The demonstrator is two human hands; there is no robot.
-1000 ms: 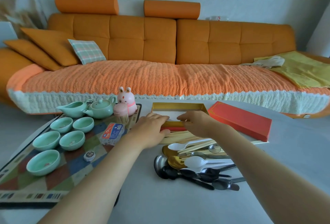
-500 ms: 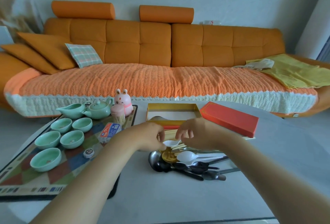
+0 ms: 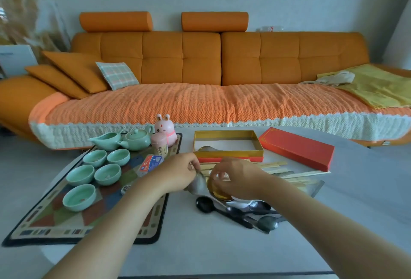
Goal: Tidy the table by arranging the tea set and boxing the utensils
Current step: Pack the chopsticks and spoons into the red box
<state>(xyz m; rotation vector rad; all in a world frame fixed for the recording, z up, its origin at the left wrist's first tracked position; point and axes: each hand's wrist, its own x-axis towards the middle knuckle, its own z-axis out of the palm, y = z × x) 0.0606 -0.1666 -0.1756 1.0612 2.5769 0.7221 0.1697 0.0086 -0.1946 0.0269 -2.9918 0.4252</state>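
My left hand (image 3: 178, 173) is closed on a silver spoon (image 3: 198, 184), lifted above the utensil pile. Beside it my right hand (image 3: 235, 177) grips a gold spoon (image 3: 219, 192). Dark and silver spoons (image 3: 240, 210) and pale chopsticks (image 3: 287, 173) lie under and right of the hands. The open gold box (image 3: 228, 150) stands just beyond, with one spoon inside at its left. Its red lid (image 3: 297, 147) lies to the right. A celadon teapot (image 3: 135, 139), pitcher (image 3: 106, 141) and several cups (image 3: 107, 174) sit on the patterned mat (image 3: 53, 223).
A pink rabbit figure (image 3: 165, 127), a toothpick holder (image 3: 159, 145) and a small packet (image 3: 151, 163) stand at the mat's right edge. An orange sofa (image 3: 200, 67) runs behind the grey table (image 3: 200, 247). The table's near edge is close to my arms.
Both hands drew back from the gold box to the utensil pile and picked up spoons, silver in the left and gold in the right. The view has shifted slightly.
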